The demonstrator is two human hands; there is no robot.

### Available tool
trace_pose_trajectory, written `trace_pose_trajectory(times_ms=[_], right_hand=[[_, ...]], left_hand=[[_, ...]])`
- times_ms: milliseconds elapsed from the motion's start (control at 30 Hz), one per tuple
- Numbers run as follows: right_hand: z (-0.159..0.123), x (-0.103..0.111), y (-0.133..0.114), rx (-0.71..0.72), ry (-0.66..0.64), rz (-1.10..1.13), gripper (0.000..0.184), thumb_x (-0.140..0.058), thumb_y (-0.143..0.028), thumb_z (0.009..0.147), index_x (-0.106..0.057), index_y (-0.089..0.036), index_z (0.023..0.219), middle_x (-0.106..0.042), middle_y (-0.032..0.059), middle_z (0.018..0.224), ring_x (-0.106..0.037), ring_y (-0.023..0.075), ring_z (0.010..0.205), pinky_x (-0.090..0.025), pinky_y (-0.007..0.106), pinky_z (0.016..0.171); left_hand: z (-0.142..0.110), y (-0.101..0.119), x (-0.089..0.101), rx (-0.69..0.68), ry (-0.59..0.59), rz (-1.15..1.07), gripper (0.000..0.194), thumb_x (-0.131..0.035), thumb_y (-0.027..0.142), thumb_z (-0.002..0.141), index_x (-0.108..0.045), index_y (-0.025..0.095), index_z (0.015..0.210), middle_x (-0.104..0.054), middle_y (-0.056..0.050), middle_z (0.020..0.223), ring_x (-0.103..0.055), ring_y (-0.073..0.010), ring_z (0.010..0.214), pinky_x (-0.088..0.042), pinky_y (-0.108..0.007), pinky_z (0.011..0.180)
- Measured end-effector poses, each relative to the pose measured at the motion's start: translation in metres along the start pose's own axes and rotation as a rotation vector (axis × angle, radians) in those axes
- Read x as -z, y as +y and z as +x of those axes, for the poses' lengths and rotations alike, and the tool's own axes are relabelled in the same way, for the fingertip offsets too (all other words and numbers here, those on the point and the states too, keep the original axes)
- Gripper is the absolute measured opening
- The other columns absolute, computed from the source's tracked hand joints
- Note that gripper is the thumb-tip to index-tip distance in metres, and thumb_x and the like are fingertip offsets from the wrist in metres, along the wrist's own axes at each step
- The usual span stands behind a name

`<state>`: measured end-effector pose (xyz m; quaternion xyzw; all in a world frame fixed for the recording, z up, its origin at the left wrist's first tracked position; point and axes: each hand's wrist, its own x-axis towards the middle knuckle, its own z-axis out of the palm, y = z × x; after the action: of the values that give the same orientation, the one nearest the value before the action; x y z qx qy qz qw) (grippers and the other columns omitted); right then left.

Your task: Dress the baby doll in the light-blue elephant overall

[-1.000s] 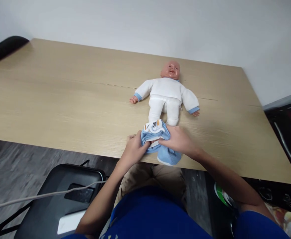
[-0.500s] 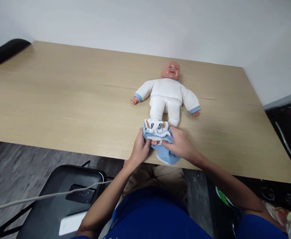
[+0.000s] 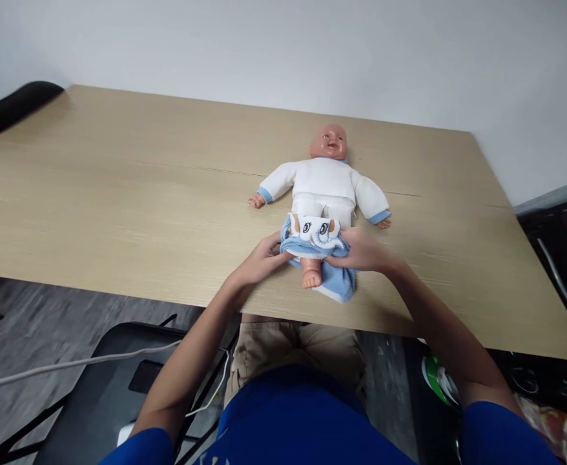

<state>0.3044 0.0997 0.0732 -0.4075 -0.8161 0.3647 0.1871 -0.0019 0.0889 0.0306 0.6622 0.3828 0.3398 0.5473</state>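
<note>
A baby doll in a white top with blue cuffs lies on its back on the table, head toward the wall. Blue doll pants with a white cartoon face on the seat are bunched around its legs. One bare foot sticks out below the bunched cloth; the other foot is hidden. My left hand is closed on the left edge of the pants, thumb in front. On the opposite edge, my right hand pinches the cloth, with some fingers out of sight behind it.
The wooden table runs along a pale wall. A black chair at the lower left carries a dark phone and a white object, partly covered by my arm. A cable crosses above it. Dark shelving with a green-and-white item stands at the lower right.
Both hands have moved away from me up the doll's legs, drawing the pants with them. The foot, barely showing before, now stands clear of the cloth.
</note>
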Motion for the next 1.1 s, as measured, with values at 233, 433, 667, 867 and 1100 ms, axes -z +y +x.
trace_pose_trajectory(times_ms=[233,433,667,867,1100], right_hand=[[-0.023,-0.005,0.028,-0.054,0.248,0.363,0.059,-0.095,-0.074,0.086,-0.070,-0.025,0.106,-0.076,0.0066,0.110,-0.073,0.0266,0.103,-0.062,0.037,0.093],[-0.031,-0.018,0.059,-0.278,0.383,0.626,0.081,-0.104,-0.086,0.064,-0.065,-0.026,0.103,-0.065,-0.0018,0.090,-0.060,0.0184,0.076,-0.052,0.028,0.070],[-0.032,-0.002,0.057,-0.242,0.162,0.429,0.060,-0.103,-0.070,0.078,-0.076,-0.022,0.104,-0.074,0.0016,0.098,-0.068,0.0222,0.090,-0.058,0.031,0.082],[-0.036,-0.003,0.059,-0.189,0.143,0.337,0.057,-0.098,-0.071,0.080,-0.079,-0.024,0.105,-0.079,0.0040,0.102,-0.071,0.0269,0.095,-0.063,0.037,0.089],[-0.040,-0.001,0.063,-0.232,0.118,0.550,0.069,-0.103,-0.062,0.076,-0.081,-0.021,0.127,-0.081,0.0039,0.105,-0.076,0.0251,0.090,-0.066,0.036,0.083]], left_hand=[[-0.004,0.001,0.012,-0.002,-0.088,0.044,0.043,-0.080,0.054,0.106,-0.080,0.025,0.138,-0.080,-0.015,0.153,-0.076,-0.0353,0.144,-0.062,-0.055,0.129],[-0.004,0.005,0.015,-0.035,-0.004,0.118,0.055,-0.091,0.056,0.098,-0.070,0.027,0.140,-0.076,-0.014,0.148,-0.072,-0.0334,0.141,-0.059,-0.051,0.128],[0.043,0.043,0.011,-0.224,-0.045,0.440,0.059,-0.089,0.065,0.100,-0.080,0.027,0.144,-0.073,-0.013,0.159,-0.059,-0.0398,0.153,-0.041,-0.057,0.141],[0.098,0.087,-0.017,-0.185,-0.486,0.558,0.031,-0.097,0.052,0.088,-0.080,0.027,0.095,-0.080,-0.005,0.103,-0.074,-0.0344,0.108,-0.058,-0.048,0.114],[0.132,0.088,-0.024,-0.100,-0.710,0.335,0.026,-0.089,0.048,0.081,-0.074,0.028,0.089,-0.073,-0.002,0.086,-0.070,-0.0284,0.082,-0.060,-0.041,0.084]])
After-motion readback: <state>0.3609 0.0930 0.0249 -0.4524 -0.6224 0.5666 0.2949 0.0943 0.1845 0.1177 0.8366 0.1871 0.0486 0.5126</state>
